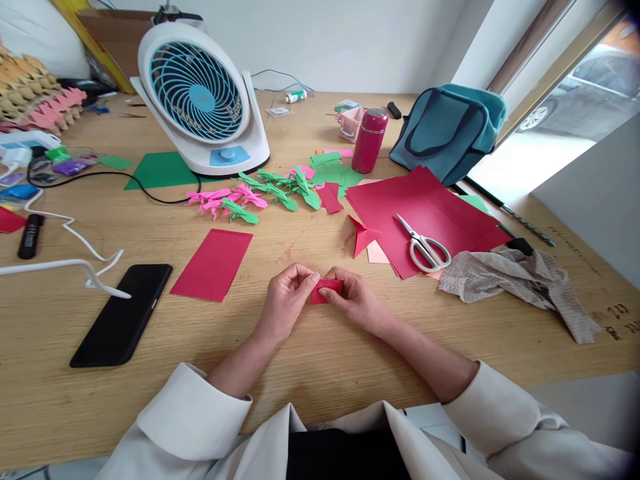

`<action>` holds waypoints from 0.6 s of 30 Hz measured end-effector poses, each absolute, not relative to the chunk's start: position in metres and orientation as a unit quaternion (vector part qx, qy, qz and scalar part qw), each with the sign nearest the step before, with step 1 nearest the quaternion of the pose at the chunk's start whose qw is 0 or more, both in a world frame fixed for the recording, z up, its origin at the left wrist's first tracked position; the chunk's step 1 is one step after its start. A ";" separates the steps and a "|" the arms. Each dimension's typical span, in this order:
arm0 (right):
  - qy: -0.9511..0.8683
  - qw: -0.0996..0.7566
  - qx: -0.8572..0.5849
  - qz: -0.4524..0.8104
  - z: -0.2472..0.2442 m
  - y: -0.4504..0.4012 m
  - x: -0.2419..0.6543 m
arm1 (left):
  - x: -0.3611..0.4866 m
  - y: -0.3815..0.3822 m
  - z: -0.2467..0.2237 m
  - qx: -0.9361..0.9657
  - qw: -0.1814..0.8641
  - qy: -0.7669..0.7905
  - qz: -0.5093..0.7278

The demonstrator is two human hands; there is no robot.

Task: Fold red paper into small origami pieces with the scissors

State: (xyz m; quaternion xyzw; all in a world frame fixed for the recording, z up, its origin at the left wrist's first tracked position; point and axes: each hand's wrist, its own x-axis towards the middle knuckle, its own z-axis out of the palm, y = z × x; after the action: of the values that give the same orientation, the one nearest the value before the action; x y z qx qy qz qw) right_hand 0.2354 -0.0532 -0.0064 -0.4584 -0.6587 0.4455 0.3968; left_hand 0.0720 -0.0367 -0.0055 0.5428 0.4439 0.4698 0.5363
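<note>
A small folded piece of red paper (pixel 327 288) is held between both hands above the wooden table. My left hand (pixel 289 293) pinches its left end between thumb and fingers. On the other side, my right hand (pixel 354 297) grips it, thumb on the front face and fingers behind. Left of my hands lies a stack of red paper rectangles (pixel 214 265). Large red sheets (pixel 450 207) lie at the right, with white-handled scissors (pixel 425 248) on top. A folded red paper shape (pixel 363 236) rests at their left edge.
Green and pink folded figures (pixel 273 190) lie beyond my hands. A fan (pixel 200 100) stands behind them, near a red bottle (pixel 370 141) and a blue bag (pixel 447 133). A black phone (pixel 123 317) and white cable are at the left, a crumpled cloth (pixel 515 283) at the right.
</note>
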 end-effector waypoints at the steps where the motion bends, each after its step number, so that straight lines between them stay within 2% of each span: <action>1: -0.655 0.390 -0.462 0.452 -0.006 -0.053 0.235 | 0.072 -0.037 -0.005 0.543 0.536 0.444 0.470; 9: -0.555 0.413 -0.430 0.579 -0.008 -0.049 0.236 | 0.068 -0.036 0.005 0.597 0.521 0.416 0.446; 18: -0.597 0.402 -0.394 0.572 -0.006 -0.048 0.241 | 0.067 -0.037 0.001 0.682 0.423 0.391 0.451</action>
State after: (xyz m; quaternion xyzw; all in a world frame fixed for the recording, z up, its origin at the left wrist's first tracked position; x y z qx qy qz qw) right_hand 0.2405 -0.0479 -0.0062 -0.3938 -0.5974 0.5717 0.4015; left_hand 0.0673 -0.0366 0.0013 0.6823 0.3906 0.4505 0.4230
